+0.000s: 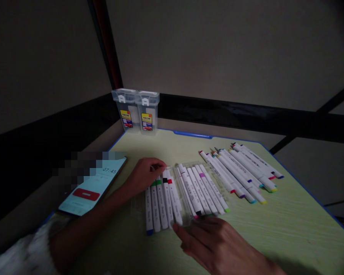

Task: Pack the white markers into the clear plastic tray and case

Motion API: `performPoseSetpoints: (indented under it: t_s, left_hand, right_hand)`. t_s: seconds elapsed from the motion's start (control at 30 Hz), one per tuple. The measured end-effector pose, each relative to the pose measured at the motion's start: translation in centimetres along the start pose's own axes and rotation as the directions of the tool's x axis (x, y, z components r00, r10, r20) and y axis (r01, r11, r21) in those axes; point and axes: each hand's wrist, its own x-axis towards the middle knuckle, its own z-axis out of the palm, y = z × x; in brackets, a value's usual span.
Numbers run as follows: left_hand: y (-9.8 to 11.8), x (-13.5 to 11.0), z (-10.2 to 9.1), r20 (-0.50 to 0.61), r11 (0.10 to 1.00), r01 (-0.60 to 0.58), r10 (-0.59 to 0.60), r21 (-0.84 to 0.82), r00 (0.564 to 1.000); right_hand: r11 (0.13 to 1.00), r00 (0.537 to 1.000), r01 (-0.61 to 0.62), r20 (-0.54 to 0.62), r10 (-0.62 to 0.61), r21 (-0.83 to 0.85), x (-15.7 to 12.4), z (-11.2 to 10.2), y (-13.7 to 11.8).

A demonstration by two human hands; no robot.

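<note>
Two halves of a clear plastic case lie on the table with white markers in them. In the left half, several markers (159, 206) with blue, green, black and red bands lie side by side. My left hand (147, 172) is curled over their far ends, fingers closed around the top of a marker near the red-banded one. My right hand (218, 244) is at the near edge of the case, its thumb apart from the fingers and touching a marker's near end. The right half of the case (186, 214) holds more markers (199, 189), some with purple, black or pink ends.
Loose markers (240, 168) with coloured ends lie spread on the right of the table (298, 229). Two clear lidded marker boxes (137, 112) stand at the back left. A lit phone (94, 185) lies by my left forearm. Walls rise behind the table.
</note>
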Motion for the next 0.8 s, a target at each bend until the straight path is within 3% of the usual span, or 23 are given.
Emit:
performPoseSetpoints:
  t_s: [0.37,0.8]
  left_hand:
    - [-0.01,-0.03,0.09,0.014,0.993,-0.042,0.040,0.108,0.999]
    - [0.14,-0.24,0.01,0.036,0.987,-0.074,0.070,0.142,0.997]
  right_hand:
    - [0.993,0.991,-0.116,0.061,0.115,0.006,0.24,-0.15,-0.65]
    - [0.994,0.993,-0.112,0.029,0.113,-0.008,0.24,-0.07,-0.56]
